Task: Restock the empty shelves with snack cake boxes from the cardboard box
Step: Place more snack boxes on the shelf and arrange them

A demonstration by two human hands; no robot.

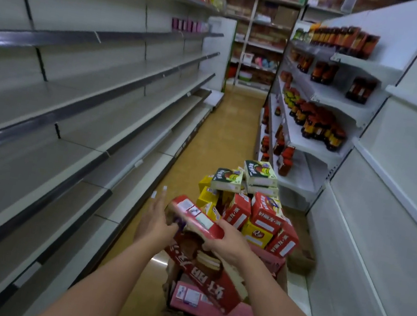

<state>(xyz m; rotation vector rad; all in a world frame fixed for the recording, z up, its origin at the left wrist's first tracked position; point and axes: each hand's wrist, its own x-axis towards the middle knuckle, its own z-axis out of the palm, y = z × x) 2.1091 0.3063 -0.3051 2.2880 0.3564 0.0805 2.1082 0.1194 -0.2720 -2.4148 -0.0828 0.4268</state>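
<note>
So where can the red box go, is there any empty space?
Plenty on the left: the long grey shelves are bare from near the hands to the far end, apart from a few purple packs high up. The right hand grips the red snack cake box; the left hand touches it. The bottle shelves and box pile are crowded.

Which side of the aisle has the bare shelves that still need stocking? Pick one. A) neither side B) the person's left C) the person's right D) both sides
B: the shelves on the left are almost all bare, while the shelves on the right carry rows of bottles; the right hand holds a red snack cake box over the pile, and the left hand touches its end.
</note>
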